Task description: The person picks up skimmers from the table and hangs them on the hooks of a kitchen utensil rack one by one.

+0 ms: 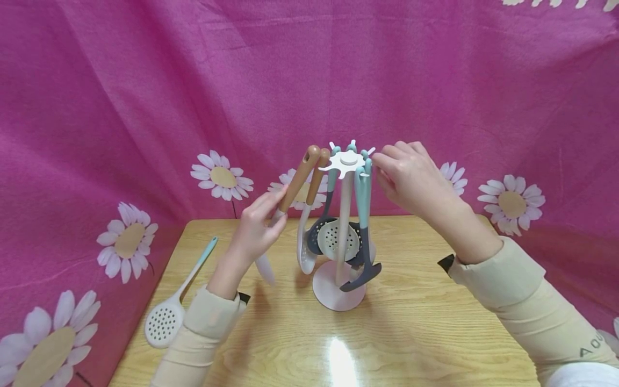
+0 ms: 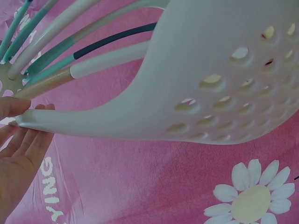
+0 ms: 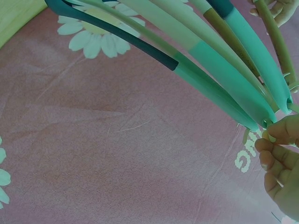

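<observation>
My left hand point(image 1: 258, 223) grips a white skimmer point(image 2: 224, 93) low on its brown handle, where it meets the white neck. The skimmer tilts, its handle end close to the star-shaped top point(image 1: 337, 165) of a utensil rack. On the rack's right side, my right hand point(image 1: 411, 172) pinches one hook of that top, thumb against fingertips in the right wrist view. Between my hands hang a brown-handled white spoon point(image 1: 307, 255), a pale perforated ladle point(image 1: 333, 242) and several turquoise-handled tools point(image 1: 361, 196) with dark heads.
A white skimmer with a turquoise handle tip point(image 1: 164, 322) lies on the left of the wooden table point(image 1: 416, 322). The rack's round pink base point(image 1: 338, 298) stands mid-table. A magenta cloth point(image 1: 271, 75) with daisies hangs behind and at the sides.
</observation>
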Tool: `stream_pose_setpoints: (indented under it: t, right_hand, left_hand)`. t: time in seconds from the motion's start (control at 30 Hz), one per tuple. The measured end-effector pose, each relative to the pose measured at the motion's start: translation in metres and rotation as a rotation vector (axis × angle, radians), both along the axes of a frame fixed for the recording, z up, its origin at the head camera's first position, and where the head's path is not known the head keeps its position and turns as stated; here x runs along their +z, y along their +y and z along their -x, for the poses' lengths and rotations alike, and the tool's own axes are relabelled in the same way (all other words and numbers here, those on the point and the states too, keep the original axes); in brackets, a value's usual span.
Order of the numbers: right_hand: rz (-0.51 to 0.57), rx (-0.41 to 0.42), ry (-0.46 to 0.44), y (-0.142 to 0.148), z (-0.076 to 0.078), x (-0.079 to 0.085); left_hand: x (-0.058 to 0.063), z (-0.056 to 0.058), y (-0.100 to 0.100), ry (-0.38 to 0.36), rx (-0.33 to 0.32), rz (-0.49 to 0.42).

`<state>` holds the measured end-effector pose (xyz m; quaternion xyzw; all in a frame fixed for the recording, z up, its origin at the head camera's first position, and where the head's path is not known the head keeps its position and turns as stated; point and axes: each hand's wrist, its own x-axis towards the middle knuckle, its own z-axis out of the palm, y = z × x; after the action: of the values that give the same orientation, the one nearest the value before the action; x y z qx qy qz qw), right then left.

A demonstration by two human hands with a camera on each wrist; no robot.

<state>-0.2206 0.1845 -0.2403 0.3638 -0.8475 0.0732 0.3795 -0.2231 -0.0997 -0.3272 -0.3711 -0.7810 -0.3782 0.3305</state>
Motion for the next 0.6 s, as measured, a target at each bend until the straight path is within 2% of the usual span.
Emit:
stream_pose_setpoints:
  t: [0.3,0.6]
  right_hand:
    - [0.004,0.001,0.003,0.000,0.000,0.000]
    - [0.002,0.001,0.001,-0.001,0.000,0.000]
  left_hand:
    - [-0.006,-0.004,0.003,-0.017,-0.064,-0.016]
    - [-0.012,-0.005,0.005,-0.053,-0.076,-0.024]
